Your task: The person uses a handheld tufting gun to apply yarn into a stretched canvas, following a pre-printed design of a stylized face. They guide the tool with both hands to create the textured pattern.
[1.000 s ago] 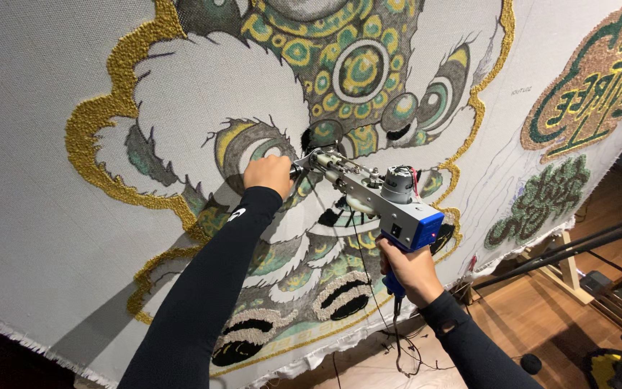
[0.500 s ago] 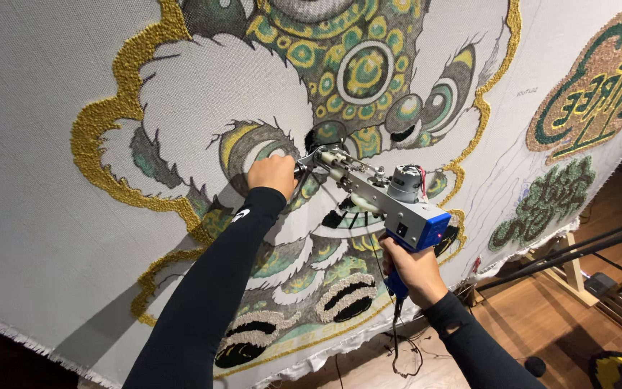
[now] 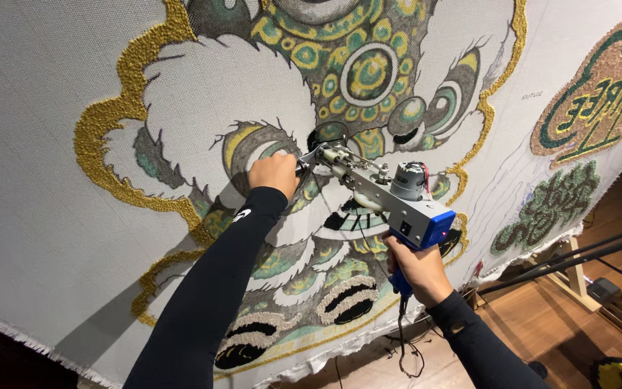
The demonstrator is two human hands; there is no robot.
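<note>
Head view:
Left hand (image 3: 273,175): fingers are clenching the front handle of the tufting gun (image 3: 386,196), knuckles resting against the cloth.
Right hand (image 3: 417,271): fingers are wrapping tight around the blue grip at 5 o'clock from the left hand.
Tufting gun: grey metal body with a blue rear block is lying at mid-frame, its tip touching the cloth at 10 o'clock.
Cloth (image 3: 44,180): pale woven backing is stretching across the frame, carrying looped gold, green and white yarn in curling shapes.
Floor (image 3: 541,317): brown wooden boards are showing at 4 o'clock.
</note>
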